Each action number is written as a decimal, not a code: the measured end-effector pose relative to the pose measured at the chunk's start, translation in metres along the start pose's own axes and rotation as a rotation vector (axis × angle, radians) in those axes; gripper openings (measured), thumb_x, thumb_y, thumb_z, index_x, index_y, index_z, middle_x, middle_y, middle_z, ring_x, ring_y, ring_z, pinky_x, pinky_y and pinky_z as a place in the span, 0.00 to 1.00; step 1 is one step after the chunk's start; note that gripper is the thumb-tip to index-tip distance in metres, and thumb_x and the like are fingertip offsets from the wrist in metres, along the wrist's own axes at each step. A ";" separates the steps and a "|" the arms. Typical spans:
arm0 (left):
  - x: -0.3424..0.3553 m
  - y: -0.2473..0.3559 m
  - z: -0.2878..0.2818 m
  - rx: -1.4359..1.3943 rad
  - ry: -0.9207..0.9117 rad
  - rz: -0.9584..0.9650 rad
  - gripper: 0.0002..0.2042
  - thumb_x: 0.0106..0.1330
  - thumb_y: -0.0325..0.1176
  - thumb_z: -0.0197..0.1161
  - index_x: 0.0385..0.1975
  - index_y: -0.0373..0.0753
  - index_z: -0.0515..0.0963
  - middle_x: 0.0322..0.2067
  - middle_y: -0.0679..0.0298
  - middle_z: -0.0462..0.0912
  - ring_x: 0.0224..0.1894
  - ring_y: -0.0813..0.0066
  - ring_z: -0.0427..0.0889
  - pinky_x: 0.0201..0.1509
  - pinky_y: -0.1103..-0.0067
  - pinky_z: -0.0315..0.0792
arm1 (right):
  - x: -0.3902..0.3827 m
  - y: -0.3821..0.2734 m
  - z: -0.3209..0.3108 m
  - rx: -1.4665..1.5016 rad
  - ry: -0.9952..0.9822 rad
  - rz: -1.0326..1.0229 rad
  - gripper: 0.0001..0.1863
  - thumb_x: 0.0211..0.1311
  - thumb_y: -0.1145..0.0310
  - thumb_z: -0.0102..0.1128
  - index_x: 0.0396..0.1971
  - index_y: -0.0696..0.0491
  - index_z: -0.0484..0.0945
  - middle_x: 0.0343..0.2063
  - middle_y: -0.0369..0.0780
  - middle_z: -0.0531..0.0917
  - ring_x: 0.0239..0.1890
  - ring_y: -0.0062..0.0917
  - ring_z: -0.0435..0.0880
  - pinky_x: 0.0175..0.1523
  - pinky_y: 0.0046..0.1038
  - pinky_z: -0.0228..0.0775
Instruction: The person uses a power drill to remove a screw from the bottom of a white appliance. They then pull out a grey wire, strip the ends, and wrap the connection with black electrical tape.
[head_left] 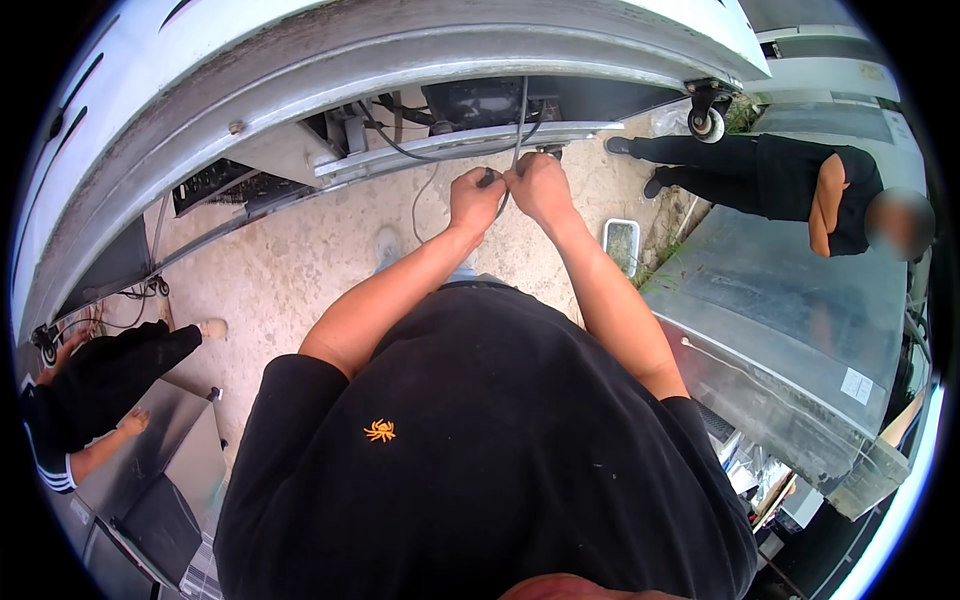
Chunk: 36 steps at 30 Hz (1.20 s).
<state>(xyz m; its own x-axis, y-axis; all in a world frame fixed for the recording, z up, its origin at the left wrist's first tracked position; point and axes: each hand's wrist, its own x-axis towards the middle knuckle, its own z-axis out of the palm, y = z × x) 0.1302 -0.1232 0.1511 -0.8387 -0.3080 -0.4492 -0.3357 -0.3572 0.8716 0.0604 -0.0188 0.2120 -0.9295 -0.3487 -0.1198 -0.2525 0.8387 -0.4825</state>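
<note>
Both of my hands are together in front of the open underside of a large metal appliance (pixel 330 95). My left hand (pixel 473 203) is closed, with a small black piece (pixel 487 178) showing at its fingertips; its exact kind is too small to tell. Close beside it, my right hand (pixel 541 188) is closed round a grey cable (pixel 522 115). That cable hangs down from the appliance, and a loop of it shows between the hands. A thinner grey wire (pixel 416 210) dangles to the left of them. My fingertips are partly hidden.
A caster wheel (pixel 708 124) hangs under the appliance's right end. At right, a person (pixel 800 185) stands with folded arms near a big metal cabinet (pixel 770 300). Another person (pixel 100 390) is at lower left beside metal boxes (pixel 160 440). A white-rimmed frame (pixel 621 247) lies on the concrete floor (pixel 290 270).
</note>
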 end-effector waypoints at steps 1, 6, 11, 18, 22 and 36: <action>0.000 0.000 0.000 0.017 0.001 0.008 0.05 0.59 0.28 0.64 0.28 0.33 0.81 0.22 0.68 0.79 0.27 0.81 0.73 0.32 0.78 0.67 | 0.001 -0.001 0.000 -0.039 -0.013 0.010 0.13 0.50 0.66 0.66 0.21 0.64 0.83 0.23 0.57 0.82 0.31 0.50 0.85 0.40 0.42 0.77; -0.001 0.002 0.000 0.051 -0.048 0.005 0.04 0.63 0.27 0.62 0.31 0.33 0.81 0.24 0.70 0.79 0.27 0.84 0.72 0.32 0.83 0.66 | 0.002 -0.002 -0.004 0.004 -0.027 0.046 0.12 0.48 0.67 0.67 0.22 0.63 0.83 0.22 0.54 0.83 0.29 0.45 0.86 0.38 0.39 0.78; 0.003 -0.002 0.002 -0.071 -0.081 -0.048 0.04 0.62 0.27 0.62 0.30 0.34 0.81 0.24 0.70 0.80 0.27 0.83 0.74 0.31 0.82 0.67 | -0.006 0.018 -0.008 0.581 -0.176 0.245 0.09 0.55 0.72 0.66 0.29 0.64 0.83 0.23 0.45 0.85 0.25 0.27 0.86 0.34 0.27 0.80; -0.001 0.009 -0.003 -0.146 -0.196 -0.175 0.05 0.67 0.28 0.61 0.36 0.34 0.80 0.31 0.66 0.83 0.30 0.81 0.78 0.35 0.83 0.71 | -0.017 0.030 -0.007 0.959 -0.173 0.270 0.10 0.63 0.72 0.65 0.35 0.65 0.82 0.28 0.42 0.85 0.27 0.21 0.85 0.33 0.22 0.81; 0.004 0.007 -0.009 -0.207 -0.183 -0.199 0.06 0.69 0.28 0.60 0.39 0.33 0.80 0.33 0.64 0.83 0.33 0.78 0.81 0.38 0.81 0.74 | -0.025 0.032 -0.008 1.016 -0.187 0.250 0.09 0.65 0.72 0.63 0.38 0.64 0.81 0.32 0.42 0.85 0.32 0.22 0.85 0.38 0.24 0.82; -0.042 0.040 -0.026 -0.146 -0.253 -0.162 0.10 0.69 0.30 0.63 0.45 0.33 0.78 0.38 0.63 0.83 0.38 0.78 0.81 0.45 0.81 0.75 | -0.055 0.041 -0.009 1.128 -0.190 0.231 0.13 0.64 0.71 0.63 0.44 0.63 0.80 0.36 0.43 0.85 0.38 0.25 0.86 0.42 0.26 0.80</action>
<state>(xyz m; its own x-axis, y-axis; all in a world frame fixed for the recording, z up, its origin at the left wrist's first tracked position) 0.1632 -0.1478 0.1997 -0.8656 -0.0143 -0.5006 -0.4239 -0.5114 0.7475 0.0983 0.0385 0.2064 -0.8429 -0.3738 -0.3870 0.3881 0.0758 -0.9185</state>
